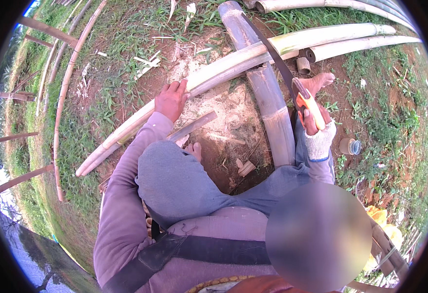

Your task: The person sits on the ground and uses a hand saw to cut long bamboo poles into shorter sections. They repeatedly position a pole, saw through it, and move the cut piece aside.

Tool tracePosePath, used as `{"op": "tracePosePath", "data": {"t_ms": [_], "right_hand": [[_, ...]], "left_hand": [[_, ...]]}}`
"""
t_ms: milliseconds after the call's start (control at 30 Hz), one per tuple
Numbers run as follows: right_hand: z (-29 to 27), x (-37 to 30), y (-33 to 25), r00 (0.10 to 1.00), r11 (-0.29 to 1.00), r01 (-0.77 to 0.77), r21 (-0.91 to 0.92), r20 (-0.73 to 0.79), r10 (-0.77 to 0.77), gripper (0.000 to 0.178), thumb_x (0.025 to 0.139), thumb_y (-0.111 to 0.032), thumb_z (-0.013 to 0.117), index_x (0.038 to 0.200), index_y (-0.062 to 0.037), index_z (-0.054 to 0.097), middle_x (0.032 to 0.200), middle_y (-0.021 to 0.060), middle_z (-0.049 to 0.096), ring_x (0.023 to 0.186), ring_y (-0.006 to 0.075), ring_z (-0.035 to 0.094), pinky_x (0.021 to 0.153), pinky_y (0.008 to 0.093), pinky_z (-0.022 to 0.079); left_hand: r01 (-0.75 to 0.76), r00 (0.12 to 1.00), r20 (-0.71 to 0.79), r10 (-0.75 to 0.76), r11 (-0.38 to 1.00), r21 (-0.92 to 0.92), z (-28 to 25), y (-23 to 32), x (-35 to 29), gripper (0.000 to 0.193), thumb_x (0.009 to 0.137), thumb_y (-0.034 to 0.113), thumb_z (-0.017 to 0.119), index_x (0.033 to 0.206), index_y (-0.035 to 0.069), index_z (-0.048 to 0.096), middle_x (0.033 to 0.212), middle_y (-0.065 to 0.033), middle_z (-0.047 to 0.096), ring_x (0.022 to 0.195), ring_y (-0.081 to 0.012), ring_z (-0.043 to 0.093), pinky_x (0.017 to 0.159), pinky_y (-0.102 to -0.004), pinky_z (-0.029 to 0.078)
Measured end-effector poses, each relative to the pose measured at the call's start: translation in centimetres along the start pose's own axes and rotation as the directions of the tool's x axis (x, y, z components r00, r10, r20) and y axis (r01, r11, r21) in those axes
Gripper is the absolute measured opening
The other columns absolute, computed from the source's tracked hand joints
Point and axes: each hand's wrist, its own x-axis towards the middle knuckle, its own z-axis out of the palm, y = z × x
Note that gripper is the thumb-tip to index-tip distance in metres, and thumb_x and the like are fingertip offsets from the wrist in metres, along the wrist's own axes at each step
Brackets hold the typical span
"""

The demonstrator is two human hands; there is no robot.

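Note:
A long pale bamboo pole [228, 67] runs slantwise from lower left to upper right, lying across a thick grey bamboo log [267, 100]. My left hand [171, 101], bare, grips the pole left of the log, with fingers curled over its top. In my right hand [316, 125], which wears a white knitted glove, is the orange handle of a handsaw [283, 63]. The dark saw blade reaches up and left across the pole, close to where it rests on the log. Whether the teeth are in a cut cannot be made out.
More bamboo poles [365, 47] lie at the upper right, near a short cut piece [303, 65] and my bare foot [317, 82]. Sawdust [224, 110] and offcuts cover the soil. A small jar [349, 146] stands at right. Pole fencing [63, 97] lines the left.

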Motion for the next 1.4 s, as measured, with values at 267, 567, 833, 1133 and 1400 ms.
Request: {"op": "tracePosePath", "data": {"t_ms": [267, 567, 833, 1133, 1400], "right_hand": [[0.4, -2.1, -1.7, 0.884, 0.951, -0.218, 0.221, -0.368, 0.289, 0.037, 0.106, -0.030, 0.067, 0.115, 0.0054, 0.070, 0.080, 0.0063, 0.065, 0.067, 0.0119, 0.060, 0.058, 0.0295, 0.048], [-0.5, -4.3, 5.7, 0.842, 0.888, -0.291, -0.357, -0.536, 0.060, 0.047, 0.101, -0.029, 0.072, 0.131, 0.0062, 0.066, 0.116, 0.0249, 0.075, 0.096, 0.0392, 0.076, 0.086, 0.0467, 0.060], [2.2, -3.8, 7.7, 0.920, 0.395, -0.337, -0.855, -0.209, 0.332, 0.061, 0.097, -0.051, 0.071, 0.135, -0.0032, 0.067, 0.124, 0.0204, 0.076, 0.103, 0.0378, 0.077, 0.090, 0.0520, 0.058], [3.4, -3.8, 3.9, 0.974, 0.648, -0.208, -0.732, -0.095, 0.206, 0.067, 0.086, -0.048, 0.079, 0.138, -0.0061, 0.067, 0.134, 0.0172, 0.062, 0.130, 0.0394, 0.056, 0.114, 0.0633, 0.037], [11.0, -2.0, -10.6, 0.628, 0.737, 0.656, -0.164, 0.660, -0.412, 0.065, 0.088, -0.043, 0.075, 0.144, -0.0126, 0.061, 0.140, 0.0162, 0.063, 0.134, 0.0368, 0.058, 0.115, 0.0630, 0.038]], "left_hand": [[-0.200, 0.979, 0.025, 0.203, 0.976, -0.090, 0.2, 0.7, -7.8, 0.059, 0.094, 0.036, 0.078, 0.147, 0.015, 0.061, 0.125, -0.0107, 0.068, 0.113, -0.0344, 0.068, 0.091, -0.0479, 0.060], [0.550, 0.812, 0.439, -0.384, 0.756, -0.355, 7.2, -3.2, -13.3, 0.065, 0.089, 0.046, 0.085, 0.143, 0.015, 0.065, 0.135, -0.0178, 0.067, 0.120, -0.0402, 0.069, 0.102, -0.0518, 0.058], [0.273, 0.845, 0.504, -0.179, 0.955, -0.119, 8.9, -7.1, -14.3, 0.038, 0.090, 0.041, 0.083, 0.110, 0.010, 0.076, 0.123, -0.0198, 0.066, 0.114, -0.0402, 0.067, 0.101, -0.0507, 0.053], [0.323, 0.850, 0.502, -0.159, 0.911, -0.258, 8.5, -6.4, -15.1, 0.028, 0.096, 0.035, 0.079, 0.096, 0.008, 0.070, 0.100, -0.0175, 0.072, 0.087, -0.0453, 0.070, 0.076, -0.0556, 0.055], [-0.350, 0.929, 0.016, 0.369, 0.893, -0.283, -2.0, 1.1, -10.3, 0.021, 0.098, 0.027, 0.076, 0.093, 0.009, 0.064, 0.087, -0.0107, 0.063, 0.075, -0.0368, 0.071, 0.062, -0.0517, 0.057]]}}
